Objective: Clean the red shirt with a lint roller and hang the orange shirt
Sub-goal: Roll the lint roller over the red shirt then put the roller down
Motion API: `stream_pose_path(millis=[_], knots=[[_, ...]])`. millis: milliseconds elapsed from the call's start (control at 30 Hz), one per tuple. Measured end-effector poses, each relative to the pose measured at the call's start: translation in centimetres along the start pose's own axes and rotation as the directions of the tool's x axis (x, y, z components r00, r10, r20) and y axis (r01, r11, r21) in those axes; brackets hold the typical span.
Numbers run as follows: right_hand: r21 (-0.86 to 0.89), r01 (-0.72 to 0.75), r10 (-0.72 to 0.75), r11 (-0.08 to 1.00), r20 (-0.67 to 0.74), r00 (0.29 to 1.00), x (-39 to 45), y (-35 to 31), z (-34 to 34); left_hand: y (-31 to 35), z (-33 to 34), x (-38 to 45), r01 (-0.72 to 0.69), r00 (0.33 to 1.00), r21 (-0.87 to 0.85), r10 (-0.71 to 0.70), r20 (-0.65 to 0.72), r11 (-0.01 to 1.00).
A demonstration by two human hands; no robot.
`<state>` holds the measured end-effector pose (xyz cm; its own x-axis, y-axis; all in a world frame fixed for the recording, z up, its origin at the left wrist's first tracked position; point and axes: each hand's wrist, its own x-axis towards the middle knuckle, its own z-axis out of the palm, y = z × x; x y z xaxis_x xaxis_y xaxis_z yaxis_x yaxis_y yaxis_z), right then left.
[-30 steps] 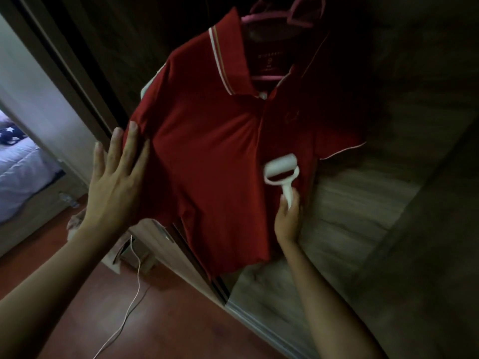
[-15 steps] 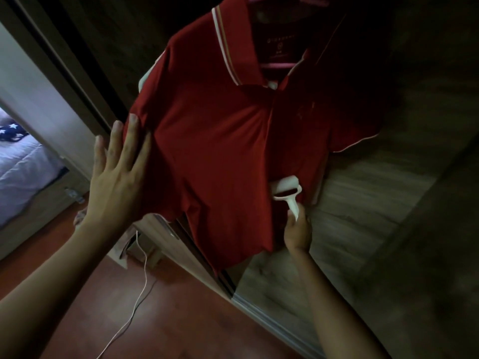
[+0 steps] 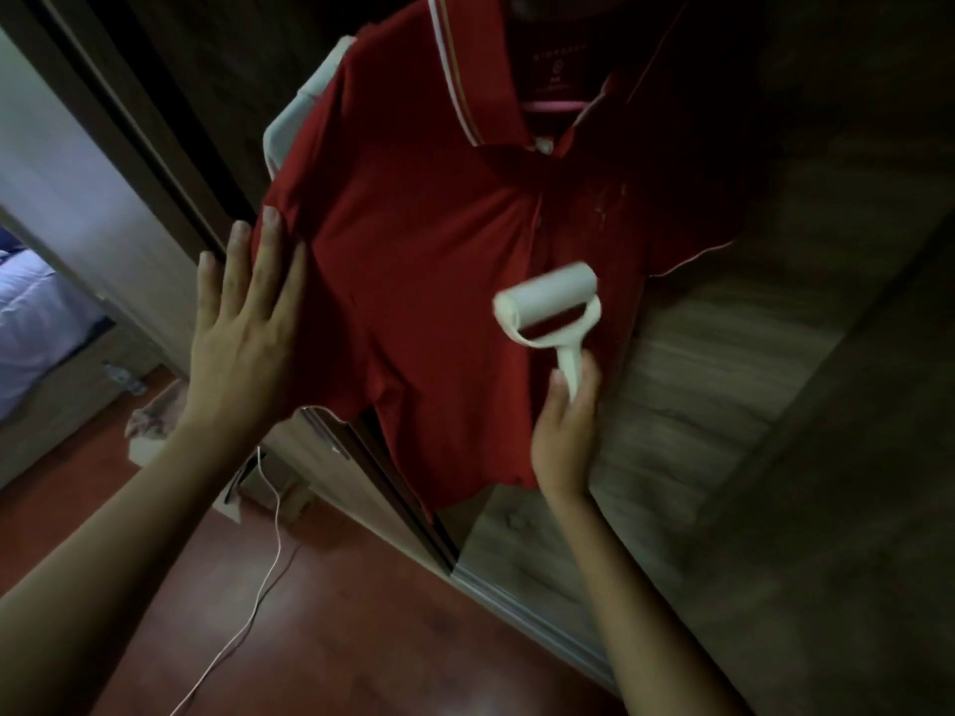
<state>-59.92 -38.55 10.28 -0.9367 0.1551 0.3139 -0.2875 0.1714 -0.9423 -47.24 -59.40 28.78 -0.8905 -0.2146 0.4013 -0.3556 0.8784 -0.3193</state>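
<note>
Lint roller (image 3: 547, 301) higher — handle down-right.

- my left hand (image 3: 243, 338) is bare: no glove, no ring and no watch on the parts that show.
- my left forearm is bare too, from the wrist down to the lower left corner of the view, with no sleeve over any of it.
- the nails on my left fingers (image 3: 268, 219) are short, plain and unpainted.
- my right hand (image 3: 566, 436) is bare as well, with nothing worn at its wrist.
- my right forearm shows uncovered to the bottom edge, with no cuff or band.
- the light is dim and my right hand is a little blurred, so finer marks can't be made out.
</note>
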Motion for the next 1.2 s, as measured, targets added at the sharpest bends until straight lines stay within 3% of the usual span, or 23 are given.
stream_pose_path(millis=[100, 167, 233, 300, 400, 467, 567, 667, 733, 867, 933, 1033, 1200], knots=[[-0.015, 0.133, -0.132, 0.991, 0.035, 0.991, -1.1, -2.2, 1.3, 0.4, 0.2, 0.1, -0.003, 1.000, -0.003, 0.003, 0.009, 1.000], [-0.099, 0.151, -0.138, 0.983, 0.132, 0.982, -2.8, -1.1, 2.2, 0.7, 0.2, 0.0, -0.013, 1.000, -0.010, 0.013, -0.005, 1.000], [-0.251, 0.119, -0.052, 0.961, 0.258, 0.965, -4.9, 1.9, 2.7, 0.7, 0.1, -0.2, -0.020, 1.000, -0.014, 0.020, -0.008, 1.000], [-0.422, 0.029, 0.140, 0.906, 0.363, 0.921, -7.0, 5.3, 2.6, 0.7, 0.0, -0.3, -0.024, 1.000, -0.023, 0.024, 0.004, 0.999], [-0.626, -0.038, 0.374, 0.779, 0.414, 0.830, -8.6, 7.3, 1.6, 0.7, 0.0, -0.4, -0.024, 1.000, -0.026, 0.024, 0.017, 0.999], [-0.583, -0.042, 0.328, 0.811, 0.395, 0.858, -8.3, 6.1, 1.2, 0.7, 0.0, -0.4, -0.024, 1.000, -0.032, 0.025, 0.011, 0.999], [-0.400, 0.023, 0.106, 0.916, 0.297, 0.949, -6.5, 2.1, 1.3, 0.8, 0.2, -0.4, -0.025, 1.000, -0.046, 0.025, 0.000, 0.999], [-0.308, 0.074, 0.002, 0.948, 0.239, 0.971, -5.0, -0.4, 2.0, 1.3, 0.3, -0.6, -0.033, 0.999, -0.058, 0.033, -0.001, 0.998], [-0.356, 0.078, 0.021, 0.931, 0.266, 0.964, -4.8, 0.0, 2.3, 1.6, 0.3, -0.7, -0.030, 0.999, -0.078, 0.032, 0.021, 0.997], [-0.565, 0.003, 0.268, 0.825, 0.397, 0.878, -7.1, 4.3, 1.2, 1.7, 0.1, -0.8, -0.022, 0.999, -0.095, 0.027, 0.045, 0.995], [-0.590, -0.001, 0.292, 0.808, 0.399, 0.869, -8.0, 5.1, 0.4, 1.7, 0.1, -0.8, -0.015, 0.998, -0.088, 0.021, 0.063, 0.996], [-0.479, 0.056, 0.143, 0.876, 0.369, 0.918, -6.9, 1.9, 0.6, 1.8, 0.2, -1.0, -0.015, 0.997, -0.080, 0.021, 0.080, 0.997], [-0.210, 0.218, -0.182, 0.953, 0.176, 0.967, -1.8, -8.4, 1.7, 2.0, 0.5, -1.0, -0.028, 1.000, -0.103, 0.029, 0.005, 0.994]])
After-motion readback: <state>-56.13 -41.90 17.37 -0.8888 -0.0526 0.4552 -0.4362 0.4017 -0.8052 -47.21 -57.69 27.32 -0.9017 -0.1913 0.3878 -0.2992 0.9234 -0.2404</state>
